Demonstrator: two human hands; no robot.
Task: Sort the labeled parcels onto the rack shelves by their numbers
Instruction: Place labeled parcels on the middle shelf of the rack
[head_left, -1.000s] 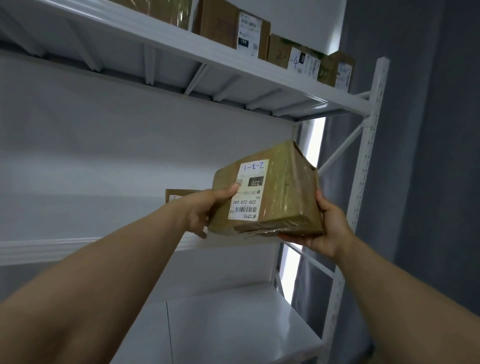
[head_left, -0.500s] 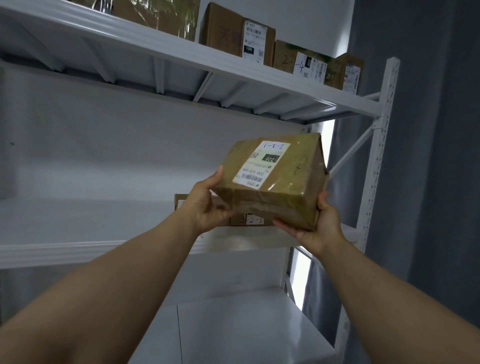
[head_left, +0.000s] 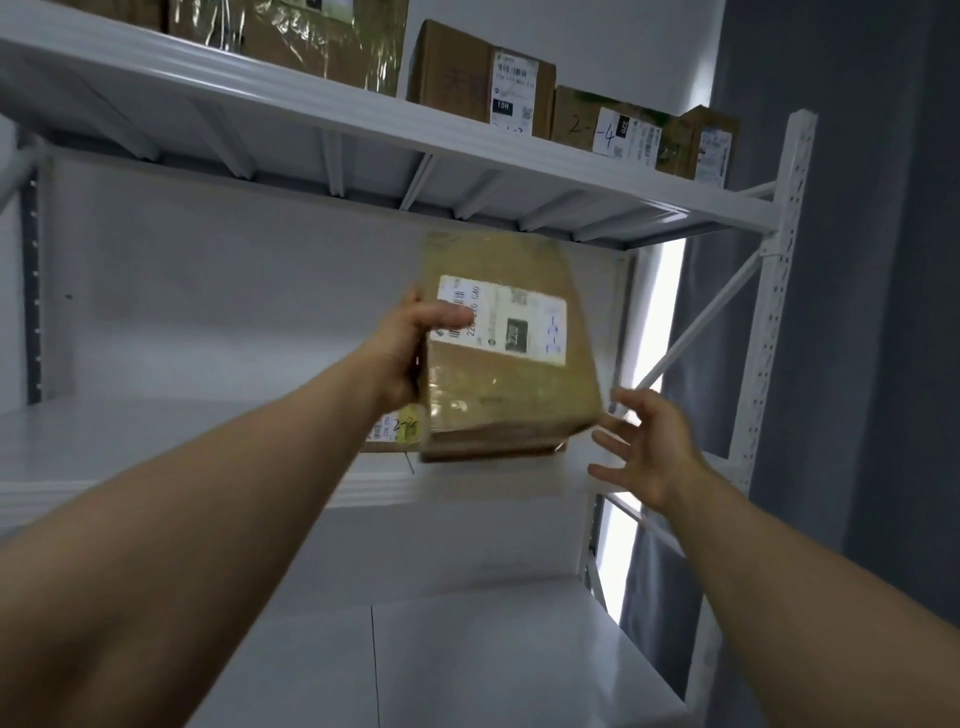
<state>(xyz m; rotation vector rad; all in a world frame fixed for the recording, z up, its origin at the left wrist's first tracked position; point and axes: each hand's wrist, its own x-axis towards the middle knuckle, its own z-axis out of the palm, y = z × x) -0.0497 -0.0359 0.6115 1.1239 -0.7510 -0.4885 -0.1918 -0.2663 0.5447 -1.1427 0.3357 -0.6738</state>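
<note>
White metal rack (head_left: 779, 312) against a pale wall, grey curtain (head_left: 857, 208) at right.

Along the top shelf (head_left: 363, 118), a row of brown boxes (head_left: 467, 67), one penned "2-4", one stickered "15H". Raised above the middle shelf (head_left: 130, 447), a tape-wrapped brown parcel (head_left: 514, 400), its white label (head_left: 519, 322) blurred, "220" just readable. Gripped at the left edge by the left hand (head_left: 405, 348), thumb across the label; right hand (head_left: 649, 452) spread open just beside the lower right corner, contact not discernible.
</note>
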